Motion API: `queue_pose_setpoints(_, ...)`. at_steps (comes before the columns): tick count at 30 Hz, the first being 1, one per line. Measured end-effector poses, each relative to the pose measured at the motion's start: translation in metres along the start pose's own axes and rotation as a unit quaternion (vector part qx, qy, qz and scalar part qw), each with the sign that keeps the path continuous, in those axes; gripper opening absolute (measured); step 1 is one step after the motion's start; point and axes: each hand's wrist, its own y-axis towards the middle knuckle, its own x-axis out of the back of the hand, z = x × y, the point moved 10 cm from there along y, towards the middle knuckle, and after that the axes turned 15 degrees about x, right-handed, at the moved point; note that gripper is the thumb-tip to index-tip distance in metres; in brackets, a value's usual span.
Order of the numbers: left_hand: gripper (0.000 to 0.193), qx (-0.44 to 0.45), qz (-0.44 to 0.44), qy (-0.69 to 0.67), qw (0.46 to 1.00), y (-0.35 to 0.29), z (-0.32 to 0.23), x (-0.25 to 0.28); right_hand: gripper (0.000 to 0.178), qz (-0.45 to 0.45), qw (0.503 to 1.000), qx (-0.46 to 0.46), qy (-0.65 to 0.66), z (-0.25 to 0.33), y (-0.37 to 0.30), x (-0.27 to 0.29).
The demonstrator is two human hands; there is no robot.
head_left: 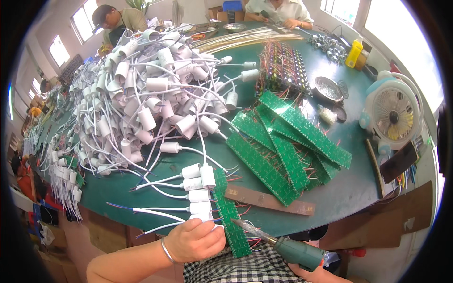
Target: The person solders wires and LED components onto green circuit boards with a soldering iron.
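Note:
My left hand (200, 239), with a bracelet at the wrist, is closed in a pinch on a white lamp holder (202, 217) at the left edge of a narrow green circuit board (227, 207). Several white lamp holders (192, 183) with white cables lie in a row along that edge; one more stands across the board's far end. My right hand (302, 272), partly hidden at the lower edge, grips a dark green soldering iron (297, 253). The iron's metal tip points left and reaches the board close to my left fingers. Thin red wires stick out from the board's right side.
A big heap of white lamp holders (146, 120) covers the table's left. Stacked circuit boards (283, 151), a brown strip (269, 200), a wired bundle (285, 68), a metal dish (328, 89) and a fan (394, 113) are on the right. Two people work across the table.

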Motion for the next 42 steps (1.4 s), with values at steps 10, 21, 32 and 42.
queue_pose_setpoints(10,0.009,0.033,-0.025,0.003,0.999,-0.001,0.002,0.002,0.045,0.040,0.999,-0.003,0.000,-0.009,-0.002,-0.003)
queue_pose_setpoints(21,0.016,0.130,0.002,0.029,0.991,-0.013,-0.005,0.009,0.044,-0.012,1.000,-0.013,0.015,-0.010,-0.011,0.006)
queue_pose_setpoints(32,0.039,0.315,-0.030,-0.087,0.945,-0.044,0.032,-0.001,0.045,-0.014,0.998,-0.055,0.039,-0.014,-0.011,0.006)
queue_pose_setpoints(42,0.011,0.402,-0.157,-0.046,0.901,-0.072,0.107,0.046,0.036,0.053,0.996,-0.047,-0.049,-0.034,-0.025,0.000)
